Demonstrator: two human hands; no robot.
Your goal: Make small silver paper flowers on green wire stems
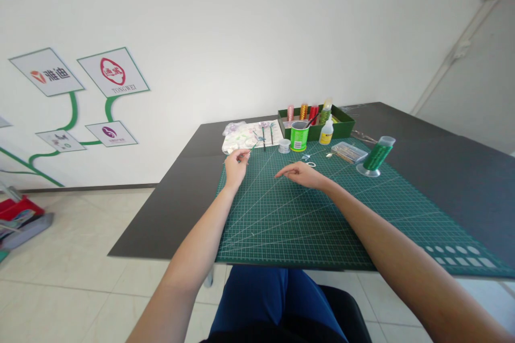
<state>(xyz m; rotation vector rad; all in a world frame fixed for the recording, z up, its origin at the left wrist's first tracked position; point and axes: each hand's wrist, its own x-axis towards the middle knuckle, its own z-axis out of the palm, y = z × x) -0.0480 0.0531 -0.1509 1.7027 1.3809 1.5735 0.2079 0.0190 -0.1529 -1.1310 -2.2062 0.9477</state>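
Thin wire stem (252, 146) is pinched btwn fingertips of left hand (235, 167), raised just over far-left part of green cutting mat (306, 225), its tip pointing twd white sheet (251, 136) w/ small flower pieces. Right hand (302, 174) hovers palm-down over mat near the middle, fingers loosely spread, holding nothing, index pointing twd the left hand. Further back: green cup (299, 135), glue bottle (326, 132), green tray (317, 122) w/ thread spools, clear box (349, 151), tilted green spool (376, 156), all on dark table (442, 166).
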